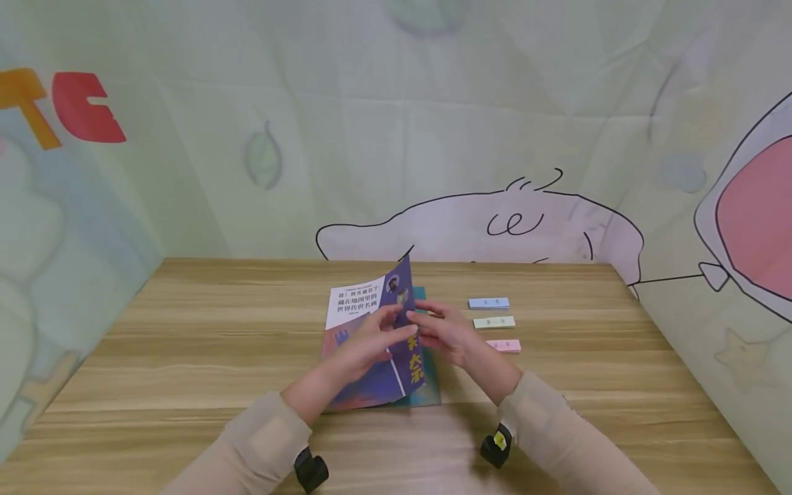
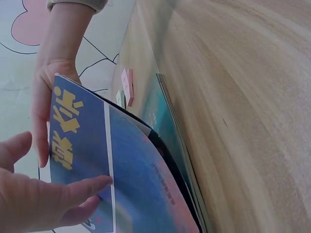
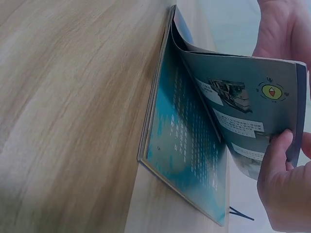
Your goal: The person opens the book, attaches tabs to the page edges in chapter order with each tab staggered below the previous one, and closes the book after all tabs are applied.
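Note:
A purple-and-pink book [image 1: 365, 375] with a white title panel lies on the wooden table, its cover and front pages lifted and bent upward from the right side. Below the lifted part, a teal printed surface [image 3: 187, 131] lies flat; whether it belongs to the same book I cannot tell. My right hand [image 1: 448, 333] pinches the raised edge, its thumb on the inner page in the right wrist view. On the cover side, my left hand [image 1: 371, 340] touches the purple face with extended fingers, as the left wrist view shows.
Right of the book, blue [image 1: 489, 303], pale green [image 1: 493, 322] and pink [image 1: 504, 346] paper slips lie in a column. A printed cloth backdrop [image 1: 371, 151] stands behind and beside the wooden table [image 1: 204, 330]. Each sleeve cuff carries a small black device [image 1: 497, 447].

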Demonstrator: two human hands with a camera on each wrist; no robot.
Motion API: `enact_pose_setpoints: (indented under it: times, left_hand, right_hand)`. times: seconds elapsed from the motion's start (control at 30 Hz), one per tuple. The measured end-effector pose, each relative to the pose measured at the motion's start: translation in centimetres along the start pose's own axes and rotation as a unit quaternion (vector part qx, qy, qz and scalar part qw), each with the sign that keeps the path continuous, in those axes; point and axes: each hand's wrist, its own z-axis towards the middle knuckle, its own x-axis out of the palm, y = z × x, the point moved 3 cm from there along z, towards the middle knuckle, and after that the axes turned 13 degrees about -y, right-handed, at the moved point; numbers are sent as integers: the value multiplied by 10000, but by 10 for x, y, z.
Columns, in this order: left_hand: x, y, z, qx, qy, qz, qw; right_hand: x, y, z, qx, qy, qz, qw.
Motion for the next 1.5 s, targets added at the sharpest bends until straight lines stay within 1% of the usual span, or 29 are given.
enact_pose_setpoints:
  times: [0.17,0.33,0.43,0.63,0.73,0.83,1.0,1.23,1.37,1.5]
  left_hand:
    - [-1,-1,0,-102,-140,-39,9998]
    - [-3,-1,1,-172,-329,-340,9987]
    - [-3,-1,1,-200,-402,-458,9979]
    - [-2,-2,0,-210,-473,-329,9981]
    - [-3,-3,0,-168,-504,-270,9982]
    - [-4,-3,0,-71,-533,-312,9981]
    - [-9,-4,2,75,-583,-412,9974]
    - [-19,-1,0,334,-522,-269,9977]
    - [-28,0,-1,464,-512,-176,9975]
    - [-40,-2,-4,638,-462,118,9968]
  right_hand:
    - [5,0,-2,-83,313,-17,9995]
    - [9,0,-4,-297,663,-325,9968]
    - [10,-1,-5,-382,789,-480,9950]
    - [9,-2,-5,-507,943,-613,9924]
    - [11,-2,-6,-647,1143,-578,9897]
    - [14,-3,-7,-849,1252,-602,9867]
    - [19,-6,-7,-1101,1274,-673,9834]
    - [23,-9,-7,-1429,1469,-657,9766]
    - [28,-9,-8,-1623,1308,-808,9747]
    - [35,-10,-9,-1843,1142,-983,9712]
